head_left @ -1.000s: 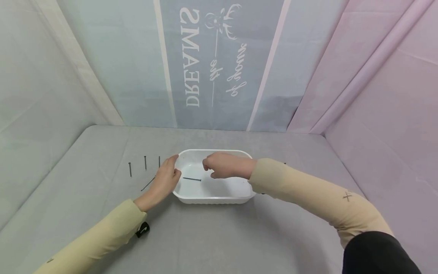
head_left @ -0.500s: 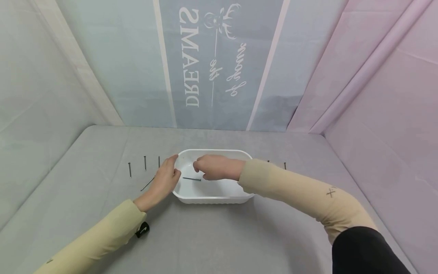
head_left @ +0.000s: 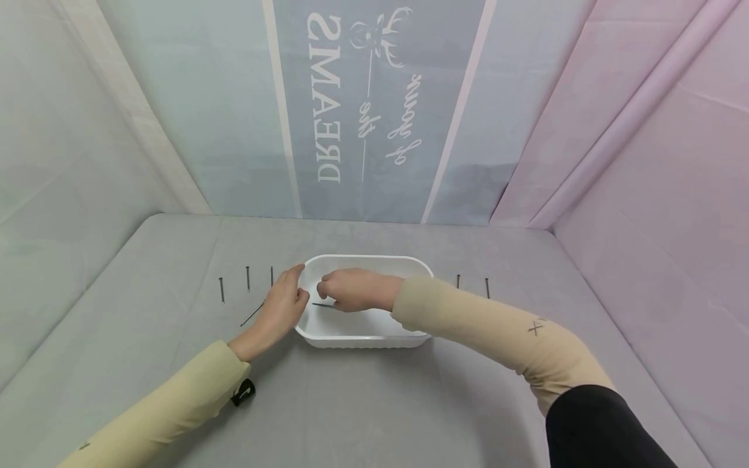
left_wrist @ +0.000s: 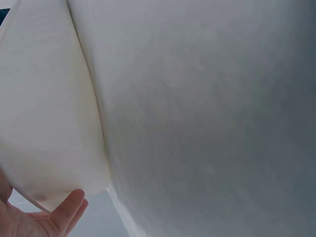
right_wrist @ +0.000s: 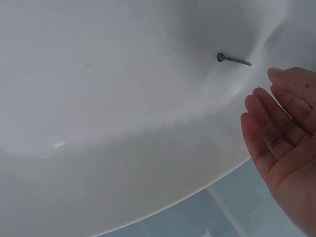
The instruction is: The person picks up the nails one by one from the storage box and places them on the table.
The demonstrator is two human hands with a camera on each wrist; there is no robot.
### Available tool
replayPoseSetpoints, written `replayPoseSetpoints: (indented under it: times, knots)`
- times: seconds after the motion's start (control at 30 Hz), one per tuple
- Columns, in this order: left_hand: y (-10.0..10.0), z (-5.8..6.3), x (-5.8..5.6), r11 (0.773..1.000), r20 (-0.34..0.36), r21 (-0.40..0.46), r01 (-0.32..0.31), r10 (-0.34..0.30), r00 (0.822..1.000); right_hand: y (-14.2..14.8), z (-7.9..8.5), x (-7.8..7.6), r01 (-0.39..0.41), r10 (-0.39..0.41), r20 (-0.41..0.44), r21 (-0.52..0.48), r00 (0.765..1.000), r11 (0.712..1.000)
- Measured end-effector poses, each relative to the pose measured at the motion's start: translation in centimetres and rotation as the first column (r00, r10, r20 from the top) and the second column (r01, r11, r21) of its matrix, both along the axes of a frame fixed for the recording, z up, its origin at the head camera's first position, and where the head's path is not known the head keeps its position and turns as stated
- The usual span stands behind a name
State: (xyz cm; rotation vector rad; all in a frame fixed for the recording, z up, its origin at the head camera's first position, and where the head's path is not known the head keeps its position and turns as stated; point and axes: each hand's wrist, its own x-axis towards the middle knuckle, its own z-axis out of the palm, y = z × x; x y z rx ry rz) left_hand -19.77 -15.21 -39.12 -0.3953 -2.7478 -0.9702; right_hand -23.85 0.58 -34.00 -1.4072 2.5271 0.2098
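A white oblong tray (head_left: 374,338) stands in the middle of the table. One dark nail (head_left: 322,305) with a flat round head (right_wrist: 220,57) lies inside it, partly hidden by my right hand in the head view. My right hand (head_left: 354,290) is over the tray; in the right wrist view its fingers (right_wrist: 270,136) are loosely bent, hold nothing and stay apart from the nail. My left hand (head_left: 279,311) rests at the tray's left rim, its visible fingers (left_wrist: 69,210) fairly straight against the white wall.
Left of the tray lie several nails, among them a nail (head_left: 222,290) and a slanted nail (head_left: 251,314) near my left hand. To the right lie a nail (head_left: 458,281) and another nail (head_left: 487,288) beside my sleeve. A dark strap piece (head_left: 244,392) sits at my left wrist.
My right hand has moved left and slightly nearer inside the tray, and now covers part of the nail. Two nails at right have come into view. My left hand stays still.
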Motion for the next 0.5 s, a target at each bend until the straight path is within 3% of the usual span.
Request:
replayPoseSetpoints:
  times: [0.5]
  knots:
    - [-0.1, -0.2, -0.2, 1.0, 0.041, 0.002, 0.002, -0.002, 0.999, -1.1, -2.0, -1.0, -0.014, 0.015, 0.012, -0.024, 1.0, 1.0]
